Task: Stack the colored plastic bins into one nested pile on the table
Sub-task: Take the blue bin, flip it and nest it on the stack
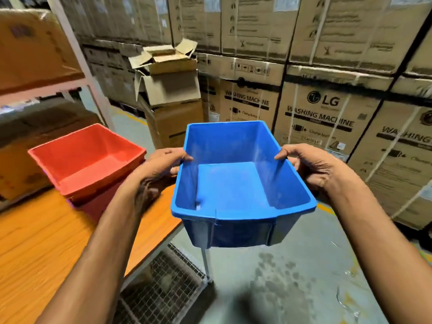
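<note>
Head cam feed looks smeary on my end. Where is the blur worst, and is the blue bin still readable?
Head view: motion blur smears the wooden table and the red bin at left. The blue bin, gripped by the left hand and the right hand, is fairly sharp. Wide-angle distortion bows the stacked cartons. The lighting is even, with no harsh glare.

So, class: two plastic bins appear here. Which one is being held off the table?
The blue bin. The left hand and right hand grip its side rims, holding it in the air past the table edge, while the red bin rests on the wooden table.
</note>
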`<state>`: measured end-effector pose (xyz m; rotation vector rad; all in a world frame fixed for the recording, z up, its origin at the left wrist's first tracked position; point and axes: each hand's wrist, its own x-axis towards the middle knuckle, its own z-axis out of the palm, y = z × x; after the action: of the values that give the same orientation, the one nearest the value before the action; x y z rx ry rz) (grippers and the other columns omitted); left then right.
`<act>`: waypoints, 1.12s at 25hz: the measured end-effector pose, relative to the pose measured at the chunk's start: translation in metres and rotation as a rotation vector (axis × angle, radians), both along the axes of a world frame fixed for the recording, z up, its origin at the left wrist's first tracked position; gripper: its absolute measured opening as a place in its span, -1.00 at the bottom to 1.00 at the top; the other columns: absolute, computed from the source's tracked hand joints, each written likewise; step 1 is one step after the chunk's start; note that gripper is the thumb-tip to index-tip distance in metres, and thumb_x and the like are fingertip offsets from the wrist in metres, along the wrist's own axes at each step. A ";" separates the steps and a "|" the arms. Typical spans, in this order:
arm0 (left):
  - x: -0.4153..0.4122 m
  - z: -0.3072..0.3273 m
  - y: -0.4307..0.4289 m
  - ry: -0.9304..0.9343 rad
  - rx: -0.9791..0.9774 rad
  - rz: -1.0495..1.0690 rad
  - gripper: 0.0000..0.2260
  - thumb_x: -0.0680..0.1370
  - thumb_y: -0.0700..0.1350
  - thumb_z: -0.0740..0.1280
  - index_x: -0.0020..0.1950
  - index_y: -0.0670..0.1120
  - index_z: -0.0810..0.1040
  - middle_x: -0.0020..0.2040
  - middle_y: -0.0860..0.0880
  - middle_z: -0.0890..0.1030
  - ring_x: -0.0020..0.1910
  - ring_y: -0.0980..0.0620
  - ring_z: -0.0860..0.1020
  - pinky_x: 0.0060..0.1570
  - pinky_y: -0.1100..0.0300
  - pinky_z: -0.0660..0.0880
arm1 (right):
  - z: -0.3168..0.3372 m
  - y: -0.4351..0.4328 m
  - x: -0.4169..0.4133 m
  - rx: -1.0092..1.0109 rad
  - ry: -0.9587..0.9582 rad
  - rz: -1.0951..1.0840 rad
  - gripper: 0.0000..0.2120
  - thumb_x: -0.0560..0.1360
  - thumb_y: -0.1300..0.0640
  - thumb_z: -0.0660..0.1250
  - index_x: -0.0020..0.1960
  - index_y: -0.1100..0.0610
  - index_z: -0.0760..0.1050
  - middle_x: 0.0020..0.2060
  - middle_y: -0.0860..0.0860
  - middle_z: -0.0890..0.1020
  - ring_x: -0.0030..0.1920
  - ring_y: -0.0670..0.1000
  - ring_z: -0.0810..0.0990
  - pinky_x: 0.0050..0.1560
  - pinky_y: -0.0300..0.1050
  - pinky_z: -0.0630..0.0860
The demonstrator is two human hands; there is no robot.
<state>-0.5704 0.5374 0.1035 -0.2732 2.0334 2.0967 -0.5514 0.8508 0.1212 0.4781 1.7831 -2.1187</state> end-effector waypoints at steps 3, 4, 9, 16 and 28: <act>-0.018 0.024 0.007 -0.017 0.063 0.136 -0.88 0.55 -0.25 0.35 0.04 -0.16 0.66 -0.26 0.00 0.74 -0.33 0.10 0.70 -0.29 0.20 0.67 | 0.028 0.007 -0.059 -0.017 0.025 0.133 -0.88 0.50 0.31 0.26 -0.04 0.19 0.56 -0.37 0.13 0.69 -0.44 0.08 0.67 -0.39 -0.15 0.62; -0.022 0.032 0.007 -0.009 0.085 0.173 -0.86 0.57 -0.25 0.35 0.10 -0.14 0.65 -0.24 0.00 0.75 -0.32 0.10 0.71 -0.32 0.20 0.67 | 0.037 0.006 -0.076 -0.025 0.033 0.180 -0.90 0.52 0.31 0.26 -0.08 0.19 0.54 -0.46 0.10 0.65 -0.51 0.05 0.64 -0.44 -0.18 0.59; -0.013 0.069 -0.002 0.071 0.153 0.351 -0.81 0.61 -0.22 0.33 0.22 -0.16 0.58 0.18 -0.15 0.69 0.13 -0.10 0.67 0.31 0.05 0.54 | 0.066 -0.023 -0.136 -0.076 0.114 0.424 -0.89 0.58 0.26 0.27 0.04 0.18 0.57 -0.44 0.05 0.68 -0.51 -0.05 0.65 -0.43 -0.23 0.60; 0.003 0.105 -0.085 0.284 -0.019 0.660 -0.63 0.58 -0.21 0.33 0.40 -0.11 0.57 0.32 -0.15 0.63 0.23 -0.08 0.61 0.17 0.09 0.60 | 0.089 -0.136 -0.176 -0.149 0.378 0.764 -0.55 0.53 0.45 0.16 0.34 0.19 0.55 0.14 0.12 0.66 -0.34 -0.12 0.71 -0.41 -0.29 0.61; 0.012 0.098 -0.231 0.437 -0.158 0.886 -0.59 0.65 -0.20 0.32 0.46 0.15 0.50 0.36 0.11 0.60 0.33 0.03 0.55 0.17 0.08 0.52 | 0.082 -0.332 -0.214 -0.216 0.589 0.726 -0.40 0.45 0.56 0.28 0.36 0.06 0.51 0.17 0.06 0.65 0.21 0.05 0.64 -0.09 -0.09 0.61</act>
<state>-0.5587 0.3067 0.2019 -0.9711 2.6712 2.6457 -0.7657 0.5190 0.2032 -0.8112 1.5910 -1.9496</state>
